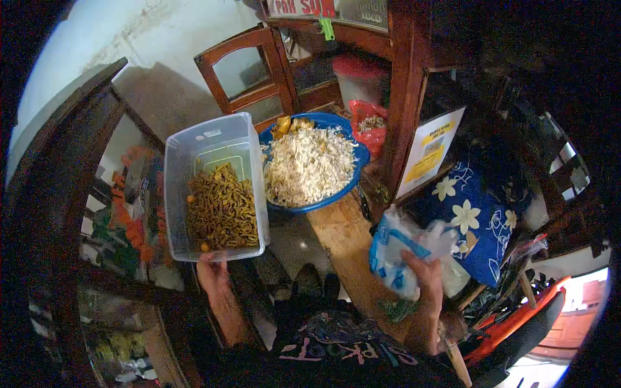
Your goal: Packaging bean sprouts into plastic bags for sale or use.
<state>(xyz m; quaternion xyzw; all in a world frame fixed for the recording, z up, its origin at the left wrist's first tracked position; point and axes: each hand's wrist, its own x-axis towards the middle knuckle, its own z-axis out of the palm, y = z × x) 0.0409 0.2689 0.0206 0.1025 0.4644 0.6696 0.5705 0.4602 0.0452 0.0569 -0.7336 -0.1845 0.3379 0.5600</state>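
Tub (176,194): long axis away; my left hand (214,277) seems to pinch its near edge.
Bag (387,260): pinched in my right hand (425,275), over bench's (343,236) right edge.

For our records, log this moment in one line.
left hand: at clear tub's near edge; right hand: holds plastic bag; blue basin: pale shreds

The right hand (425,275) and its bag (389,253) are blurred. Ahead of the left hand (213,277), the tub (210,147) hides part of that hand and the left edge of the basin (310,208).
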